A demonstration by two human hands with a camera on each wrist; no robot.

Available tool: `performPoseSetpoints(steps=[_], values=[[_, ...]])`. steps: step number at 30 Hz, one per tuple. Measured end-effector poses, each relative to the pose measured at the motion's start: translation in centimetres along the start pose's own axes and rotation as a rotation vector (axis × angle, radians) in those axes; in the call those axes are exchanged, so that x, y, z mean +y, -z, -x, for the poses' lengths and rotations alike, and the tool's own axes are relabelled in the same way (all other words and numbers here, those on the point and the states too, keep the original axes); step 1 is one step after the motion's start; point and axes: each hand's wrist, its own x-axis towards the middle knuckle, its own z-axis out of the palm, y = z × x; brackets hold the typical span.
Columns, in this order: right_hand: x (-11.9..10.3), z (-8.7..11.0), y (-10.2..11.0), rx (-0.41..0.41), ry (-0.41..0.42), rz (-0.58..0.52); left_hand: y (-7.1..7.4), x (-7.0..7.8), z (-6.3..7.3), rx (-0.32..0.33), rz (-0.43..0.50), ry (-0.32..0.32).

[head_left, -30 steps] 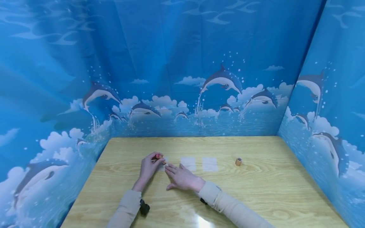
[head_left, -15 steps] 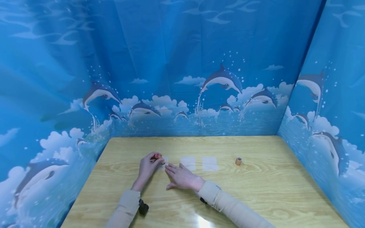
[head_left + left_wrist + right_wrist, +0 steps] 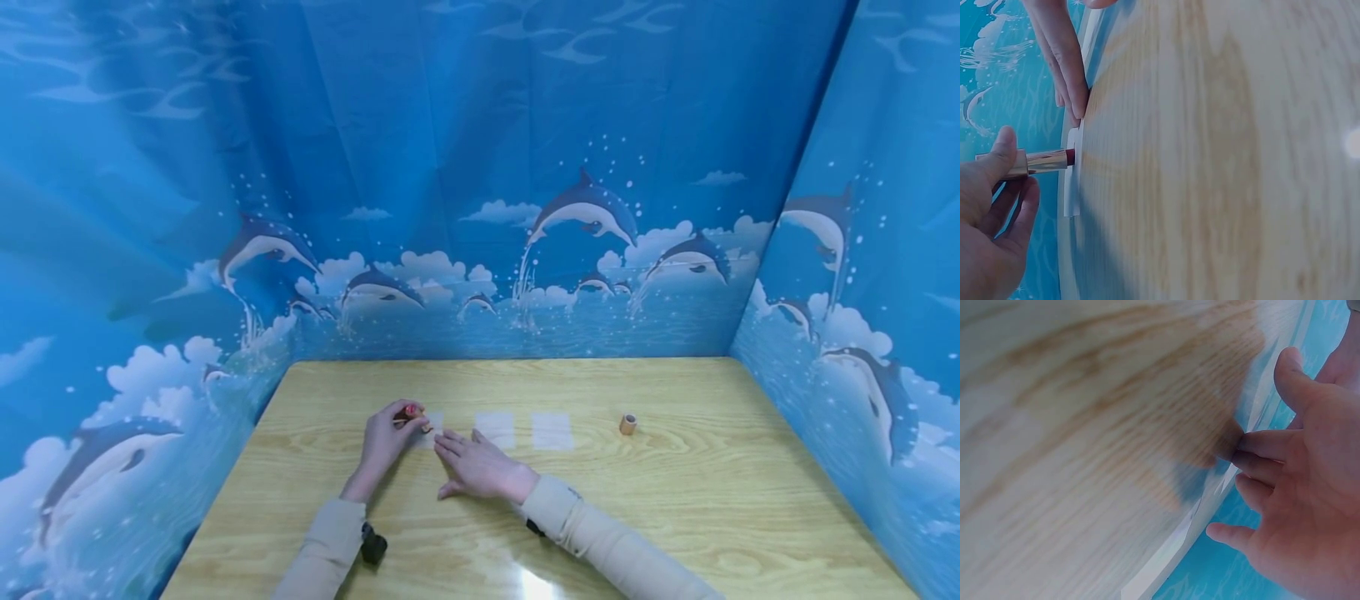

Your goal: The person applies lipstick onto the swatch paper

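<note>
My left hand [image 3: 385, 439] pinches a lipstick [image 3: 1047, 161] by its shiny gold-toned base, between thumb and fingers. Its dark red tip points at a small white sheet [image 3: 1072, 199] on the table and appears to touch it. My right hand [image 3: 482, 467] lies palm down with straight fingers, its fingertips resting at the right edge of that same sheet. In the left wrist view, the right-hand fingers [image 3: 1069, 69] press down just beyond the lipstick. Most of the sheet is hidden by the hands in the head view.
Two more white sheets [image 3: 495, 430] [image 3: 552, 432] lie in a row to the right. Farther right stands a small copper-coloured cap [image 3: 627, 425]. Blue dolphin-print curtains [image 3: 450, 208] enclose the back and sides of the wooden table [image 3: 645, 517].
My left hand has shifted slightly to the left, with the lipstick still in its grip. The right hand stays in place.
</note>
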Motion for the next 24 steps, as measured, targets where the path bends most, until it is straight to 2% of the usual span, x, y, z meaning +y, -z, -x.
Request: performPoseSetpoints(steps=[14,24], values=[[0.01,0.0,0.0,0.002,-0.002,-0.013,0.57,-0.15,0.12,0.006,0.0,-0.027],[-0.12,0.02,0.17,-0.014,-0.018,-0.02,0.92,-0.44,0.04,0.003,0.021,-0.006]])
